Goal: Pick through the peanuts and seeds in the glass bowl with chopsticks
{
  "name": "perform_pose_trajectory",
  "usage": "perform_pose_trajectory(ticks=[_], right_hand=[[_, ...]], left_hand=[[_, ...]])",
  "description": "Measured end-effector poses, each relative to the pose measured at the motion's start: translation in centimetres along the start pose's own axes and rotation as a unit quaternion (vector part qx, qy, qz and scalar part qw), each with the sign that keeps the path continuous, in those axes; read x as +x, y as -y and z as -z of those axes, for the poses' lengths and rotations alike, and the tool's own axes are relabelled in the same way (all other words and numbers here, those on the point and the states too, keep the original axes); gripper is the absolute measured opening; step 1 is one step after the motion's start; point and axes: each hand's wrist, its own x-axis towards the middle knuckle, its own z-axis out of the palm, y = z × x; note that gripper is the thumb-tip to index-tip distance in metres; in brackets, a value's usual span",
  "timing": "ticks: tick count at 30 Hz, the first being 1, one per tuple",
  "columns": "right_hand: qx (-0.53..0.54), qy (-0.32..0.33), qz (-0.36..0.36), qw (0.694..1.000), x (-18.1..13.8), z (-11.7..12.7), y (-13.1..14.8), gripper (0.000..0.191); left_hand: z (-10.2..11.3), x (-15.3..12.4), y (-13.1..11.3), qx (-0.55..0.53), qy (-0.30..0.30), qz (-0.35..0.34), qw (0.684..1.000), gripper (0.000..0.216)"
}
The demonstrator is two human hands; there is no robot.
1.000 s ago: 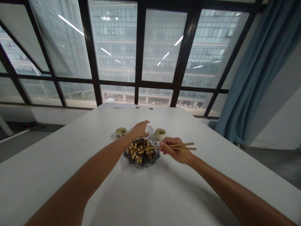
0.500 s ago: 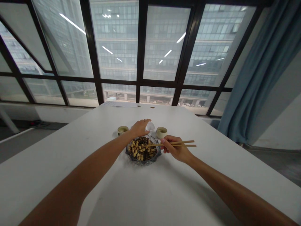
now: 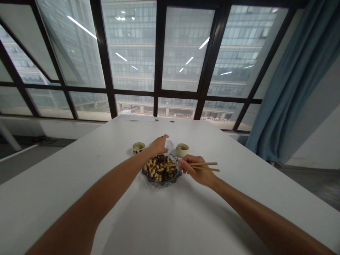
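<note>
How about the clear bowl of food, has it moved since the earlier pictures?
No, the clear bowl shows no visible shift against the window frame; the whole view moved slightly.

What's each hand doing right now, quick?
Left hand: fingers spread at the small white dish; can't tell whether it grips it.
Right hand: closed, holding the chopsticks.

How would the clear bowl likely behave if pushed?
The clear bowl looks like glass, so it is probably rigid and breakable. Its broad, low shape should resist tipping. The loose tan and dark pieces heaped inside may spill if jolted.
</note>
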Motion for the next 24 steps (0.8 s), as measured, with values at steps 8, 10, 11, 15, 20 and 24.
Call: perform_pose_trajectory(ticks=[8,10,11,15,20,24], right_hand=[[-0.042,0.018,0.016,0.999,-0.1,-0.5,0.0,0.037],[-0.034,0.018,0.017,0.999,-0.1,-0.6,-0.4,0.036],[-0.029,0.016,0.017,0.999,0.0,-0.5,-0.5,0.036],[0.007,0.011,0.019,1.000,0.3,0.5,-0.5,0.040],[0.057,-0.053,0.022,0.997,1.5,4.1,0.3,0.050],[-0.002,-0.127,0.016,0.992,2.4,7.4,-0.1,0.054]], left_hand=[[0.0,0.1,-0.2,0.007,-0.040,-0.085,0.996,0.070],[0.0,-0.1,-0.2,0.016,-0.039,-0.088,0.995,0.070],[-0.1,-0.1,-0.2,0.020,-0.038,-0.087,0.995,0.071],[0.2,-0.1,-0.1,0.035,-0.021,-0.046,0.998,0.074],[2.0,0.6,-0.8,0.029,0.090,0.086,0.992,0.082],[2.9,1.5,-2.8,0.037,0.110,0.072,0.991,0.083]])
